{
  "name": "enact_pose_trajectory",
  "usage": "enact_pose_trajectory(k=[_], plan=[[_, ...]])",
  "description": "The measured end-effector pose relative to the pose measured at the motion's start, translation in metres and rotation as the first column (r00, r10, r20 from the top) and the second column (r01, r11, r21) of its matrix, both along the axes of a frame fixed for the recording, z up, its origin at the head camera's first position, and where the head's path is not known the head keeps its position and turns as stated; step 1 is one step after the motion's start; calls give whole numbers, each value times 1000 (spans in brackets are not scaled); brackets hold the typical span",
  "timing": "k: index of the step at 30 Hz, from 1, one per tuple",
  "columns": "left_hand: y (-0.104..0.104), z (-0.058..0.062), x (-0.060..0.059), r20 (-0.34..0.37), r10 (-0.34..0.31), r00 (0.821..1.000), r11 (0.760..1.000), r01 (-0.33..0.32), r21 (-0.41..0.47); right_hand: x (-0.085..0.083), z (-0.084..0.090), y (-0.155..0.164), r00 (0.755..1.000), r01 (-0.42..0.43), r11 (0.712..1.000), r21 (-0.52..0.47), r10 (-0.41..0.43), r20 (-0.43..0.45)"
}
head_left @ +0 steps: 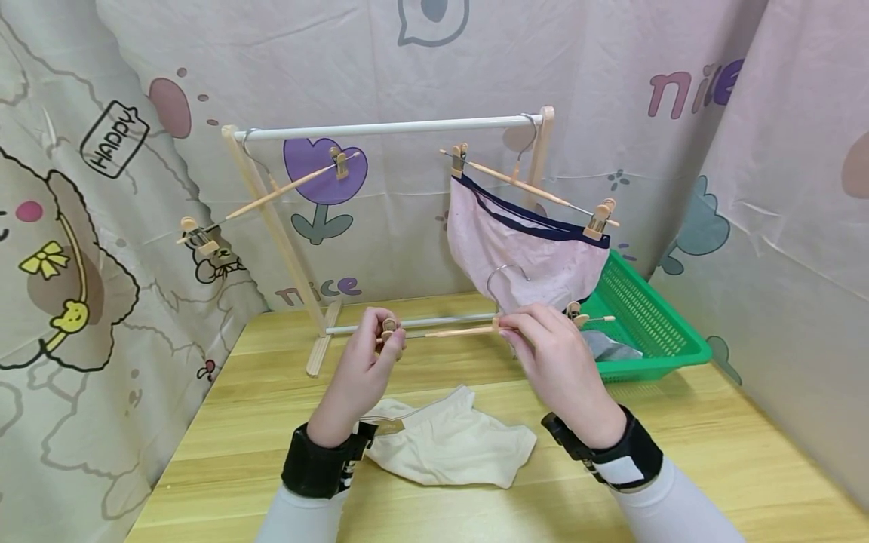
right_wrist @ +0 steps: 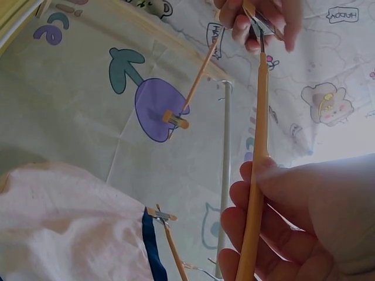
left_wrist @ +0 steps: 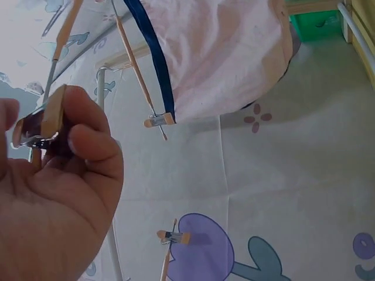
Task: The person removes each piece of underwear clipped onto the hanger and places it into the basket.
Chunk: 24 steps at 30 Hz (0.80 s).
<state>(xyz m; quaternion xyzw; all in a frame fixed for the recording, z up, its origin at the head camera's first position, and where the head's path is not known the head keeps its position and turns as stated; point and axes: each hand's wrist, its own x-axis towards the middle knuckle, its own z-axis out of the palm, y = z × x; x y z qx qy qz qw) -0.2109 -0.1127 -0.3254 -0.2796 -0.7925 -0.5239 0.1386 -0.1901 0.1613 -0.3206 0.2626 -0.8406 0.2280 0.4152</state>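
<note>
I hold a wooden clip hanger [head_left: 448, 330] level above the table, between both hands. My left hand [head_left: 388, 332] pinches the clip [left_wrist: 44, 120] at the hanger's left end with thumb and fingers. My right hand [head_left: 505, 326] grips the bar [right_wrist: 259, 117] just below its metal hook [head_left: 505, 275]. The clip at the right end [head_left: 577, 314] sticks out past my right hand. A cream pair of underwear [head_left: 448, 441] lies flat on the wooden table [head_left: 713, 452], below and between my wrists.
A small wooden drying rack [head_left: 394, 128] stands at the back. An empty hanger [head_left: 271, 196] hangs on its left. A pink, navy-trimmed pair of underwear [head_left: 523, 249] is clipped to a hanger on its right. A green basket [head_left: 645, 317] with grey cloth sits at the right. Printed fabric walls enclose the table.
</note>
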Motion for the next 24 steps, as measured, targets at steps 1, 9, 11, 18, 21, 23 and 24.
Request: enact_pose_trajectory(k=[1, 9, 11, 18, 21, 23, 24], plan=[[0, 0, 0, 0, -4, 1000, 1000, 4, -7, 0, 0, 0, 1000, -1, 1000, 1, 1, -1], [-1, -1, -2, -2, -29, 1000, 999, 29, -16, -1, 0, -1, 1000, -11, 1000, 1, 11, 8], [-1, -2, -2, -6, -32, 999, 999, 32, -13, -1, 0, -1, 1000, -8, 1000, 3, 8, 7], [0, -3, -2, -16, -31, 999, 1000, 31, 5, -1, 0, 0, 1000, 7, 1000, 7, -7, 3], [1, -2, -2, 1, -57, 998, 998, 57, 36, -2, 0, 0, 1000, 7, 1000, 7, -7, 2], [1, -2, -2, 11, -71, 997, 996, 70, 60, -2, -1, 0, 1000, 4, 1000, 5, -4, 0], [1, -2, -2, 13, -76, 997, 994, 75, 74, -2, -1, 0, 1000, 1, 1000, 3, -1, 0]])
